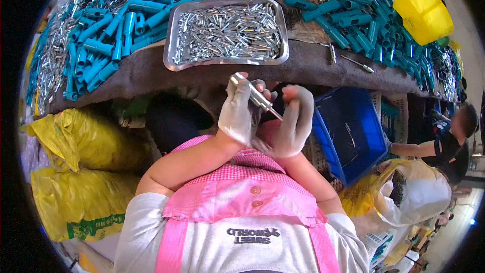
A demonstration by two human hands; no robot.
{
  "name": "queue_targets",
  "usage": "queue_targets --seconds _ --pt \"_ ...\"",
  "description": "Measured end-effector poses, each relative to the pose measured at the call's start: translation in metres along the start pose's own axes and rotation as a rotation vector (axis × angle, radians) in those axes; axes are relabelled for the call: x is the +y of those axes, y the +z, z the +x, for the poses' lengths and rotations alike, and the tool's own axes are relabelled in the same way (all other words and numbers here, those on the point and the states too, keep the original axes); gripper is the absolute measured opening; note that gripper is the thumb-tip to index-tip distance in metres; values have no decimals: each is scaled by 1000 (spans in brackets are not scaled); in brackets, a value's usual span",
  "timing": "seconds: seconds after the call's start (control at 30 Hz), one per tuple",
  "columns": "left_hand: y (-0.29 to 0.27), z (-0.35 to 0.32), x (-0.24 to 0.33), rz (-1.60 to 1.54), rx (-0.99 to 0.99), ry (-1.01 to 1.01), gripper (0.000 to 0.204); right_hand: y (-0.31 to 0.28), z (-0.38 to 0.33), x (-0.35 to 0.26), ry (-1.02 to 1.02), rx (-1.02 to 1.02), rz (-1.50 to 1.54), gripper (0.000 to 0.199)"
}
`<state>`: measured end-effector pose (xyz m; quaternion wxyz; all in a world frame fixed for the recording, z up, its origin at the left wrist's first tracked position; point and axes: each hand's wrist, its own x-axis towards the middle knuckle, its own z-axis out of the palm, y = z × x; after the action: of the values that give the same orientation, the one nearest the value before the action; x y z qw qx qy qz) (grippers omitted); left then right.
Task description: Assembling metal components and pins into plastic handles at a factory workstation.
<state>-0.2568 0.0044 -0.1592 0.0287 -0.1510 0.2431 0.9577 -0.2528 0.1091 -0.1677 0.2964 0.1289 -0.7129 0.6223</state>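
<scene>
I hold a slim silver metal pin [254, 96] just near of the table edge [308, 65], my gloved left hand [240, 114] wrapped round its thick end and my right hand [294, 121] closed about its thin tip. The steel tray [174, 40] on the far side is heaped with loose pins, and teal plastic tubes [101, 40] lie piled left and right, so I judge plenty is left. The blue crate [353, 131] crowds my right; my lap leaves little room.
</scene>
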Motion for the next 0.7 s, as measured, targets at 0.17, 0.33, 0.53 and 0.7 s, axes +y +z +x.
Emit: queue_targets --seconds 0.17,0.33,0.53,0.7 --pt "-2 2 -5 69 -163 252 24 -1 -20 -3 651 -150 163 21" --pt "-10 9 -22 17 104 -27 32 -18 11 -1 -666 -128 -443 19" --pt "-1 10 -15 115 -62 162 32 -9 -19 -6 12 -95 -135 17" --pt "0 10 -30 74 164 50 28 -17 7 15 -66 8 -277 18"
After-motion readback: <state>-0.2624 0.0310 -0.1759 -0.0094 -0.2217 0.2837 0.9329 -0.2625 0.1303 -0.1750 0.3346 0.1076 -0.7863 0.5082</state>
